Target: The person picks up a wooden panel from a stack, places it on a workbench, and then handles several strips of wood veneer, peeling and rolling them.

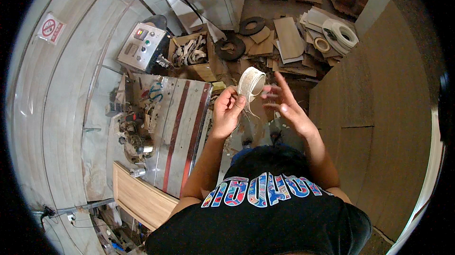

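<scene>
In front of my chest, my left hand (228,113) grips a small coil of pale edge banding (249,82) between thumb and fingers. The coil stands tilted, its round opening turned to the right, and a thin loose end hangs below it. Just right of the coil is my right hand (290,106), fingers spread and slightly blurred. Nothing is held in that hand. A narrow gap appears between its fingertips and the coil, though I cannot tell if they touch.
At left stands a metal worktable (177,113) with red strips, beside a control box (142,46). A wooden panel (142,193) leans near it. Ahead are a cardboard box (204,71) of scraps, board offcuts (289,37) and large banding rolls (343,35). Tall brown boards (369,89) stand at right.
</scene>
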A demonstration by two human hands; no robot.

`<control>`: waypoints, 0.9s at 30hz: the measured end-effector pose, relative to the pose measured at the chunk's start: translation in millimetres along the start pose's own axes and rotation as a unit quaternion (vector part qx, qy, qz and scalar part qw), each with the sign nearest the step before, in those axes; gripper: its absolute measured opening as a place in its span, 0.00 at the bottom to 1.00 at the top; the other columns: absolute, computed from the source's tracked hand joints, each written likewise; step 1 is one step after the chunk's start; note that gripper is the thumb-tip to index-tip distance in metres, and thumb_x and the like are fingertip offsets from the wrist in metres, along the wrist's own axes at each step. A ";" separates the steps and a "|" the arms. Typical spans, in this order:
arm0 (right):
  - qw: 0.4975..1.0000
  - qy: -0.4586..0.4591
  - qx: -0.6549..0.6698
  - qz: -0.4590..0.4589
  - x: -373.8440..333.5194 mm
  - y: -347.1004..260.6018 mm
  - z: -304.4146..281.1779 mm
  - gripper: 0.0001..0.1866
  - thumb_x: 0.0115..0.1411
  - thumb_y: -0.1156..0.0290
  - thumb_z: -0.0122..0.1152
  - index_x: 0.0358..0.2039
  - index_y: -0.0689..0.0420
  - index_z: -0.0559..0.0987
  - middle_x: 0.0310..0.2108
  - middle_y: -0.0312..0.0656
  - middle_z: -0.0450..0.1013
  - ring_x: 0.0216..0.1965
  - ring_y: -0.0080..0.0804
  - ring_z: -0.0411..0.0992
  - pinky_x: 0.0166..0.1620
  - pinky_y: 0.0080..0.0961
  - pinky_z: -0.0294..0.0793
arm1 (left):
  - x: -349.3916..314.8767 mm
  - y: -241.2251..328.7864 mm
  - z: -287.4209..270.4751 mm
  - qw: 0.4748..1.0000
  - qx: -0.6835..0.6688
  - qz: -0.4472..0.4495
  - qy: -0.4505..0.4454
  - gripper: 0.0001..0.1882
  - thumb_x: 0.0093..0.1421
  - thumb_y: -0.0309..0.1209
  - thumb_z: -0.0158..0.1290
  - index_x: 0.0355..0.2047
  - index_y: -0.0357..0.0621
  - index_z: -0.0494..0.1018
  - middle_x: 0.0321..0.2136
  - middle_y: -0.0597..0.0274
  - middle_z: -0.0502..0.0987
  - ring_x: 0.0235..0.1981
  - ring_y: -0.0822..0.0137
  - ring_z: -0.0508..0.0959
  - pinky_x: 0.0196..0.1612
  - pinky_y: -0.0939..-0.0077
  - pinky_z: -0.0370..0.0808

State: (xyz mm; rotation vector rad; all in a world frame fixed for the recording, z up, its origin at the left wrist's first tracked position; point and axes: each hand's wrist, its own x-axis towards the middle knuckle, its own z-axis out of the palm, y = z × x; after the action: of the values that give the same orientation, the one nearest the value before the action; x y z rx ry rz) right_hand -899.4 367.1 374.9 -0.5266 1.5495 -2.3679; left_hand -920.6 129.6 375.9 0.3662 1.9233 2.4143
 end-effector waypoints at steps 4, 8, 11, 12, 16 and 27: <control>0.947 0.113 -0.280 -0.110 3.7 -12.9 14.4 0.61 0.59 0.66 0.79 0.82 0.49 0.45 0.77 0.51 0.50 0.74 0.49 0.59 0.73 0.50 0.62 | 4.8 2.8 -1.0 0.998 0.055 -0.020 -0.026 0.11 0.75 0.35 0.58 0.47 0.38 0.76 0.34 0.74 0.75 0.36 0.82 0.70 0.41 0.84 0.68; 0.824 0.087 -0.521 -0.204 11.4 -28.4 17.7 0.55 0.50 0.70 0.83 0.77 0.45 0.63 0.77 0.55 0.53 0.76 0.59 0.56 0.74 0.50 0.62 | 4.3 4.7 2.8 0.992 0.095 -0.052 -0.062 0.13 0.76 0.36 0.57 0.49 0.38 0.78 0.35 0.72 0.77 0.37 0.81 0.72 0.43 0.83 0.70; 0.799 0.112 -0.548 -0.221 17.4 -37.3 20.9 0.44 0.49 0.71 0.82 0.68 0.48 0.74 0.71 0.51 0.64 0.70 0.57 0.66 0.67 0.48 0.73 | 5.7 4.0 6.4 0.990 0.068 -0.068 -0.102 0.16 0.77 0.37 0.55 0.54 0.36 0.78 0.40 0.68 0.81 0.40 0.78 0.76 0.46 0.80 0.74; 0.800 0.122 -0.543 -0.224 18.0 -38.9 20.7 0.42 0.49 0.70 0.82 0.67 0.48 0.76 0.69 0.50 0.67 0.68 0.56 0.69 0.66 0.47 0.74 | 7.2 5.1 9.7 0.992 0.073 -0.052 -0.092 0.17 0.77 0.37 0.55 0.55 0.36 0.77 0.40 0.67 0.82 0.41 0.77 0.77 0.47 0.80 0.75; 0.830 0.164 -0.509 -0.155 12.7 -37.5 5.4 0.39 0.48 0.77 0.78 0.63 0.48 0.79 0.65 0.48 0.72 0.63 0.54 0.73 0.62 0.43 0.78 | 12.4 23.3 21.9 0.992 0.077 -0.052 -0.084 0.19 0.76 0.34 0.56 0.61 0.35 0.73 0.43 0.62 0.83 0.41 0.74 0.80 0.48 0.78 0.76; 0.893 0.263 -0.347 -0.114 8.4 -21.6 3.3 0.36 0.53 0.82 0.75 0.63 0.53 0.77 0.59 0.46 0.75 0.56 0.40 0.78 0.59 0.37 0.79 | 6.3 5.6 37.2 0.991 0.001 -0.072 -0.109 0.19 0.70 0.25 0.62 0.57 0.36 0.69 0.48 0.53 0.83 0.43 0.68 0.84 0.49 0.74 0.80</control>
State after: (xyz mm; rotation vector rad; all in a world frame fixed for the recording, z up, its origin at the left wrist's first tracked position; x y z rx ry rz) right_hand -906.0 369.6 397.3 -0.1902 2.7530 -2.1562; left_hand -918.5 165.0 390.0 0.4517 1.7937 2.1829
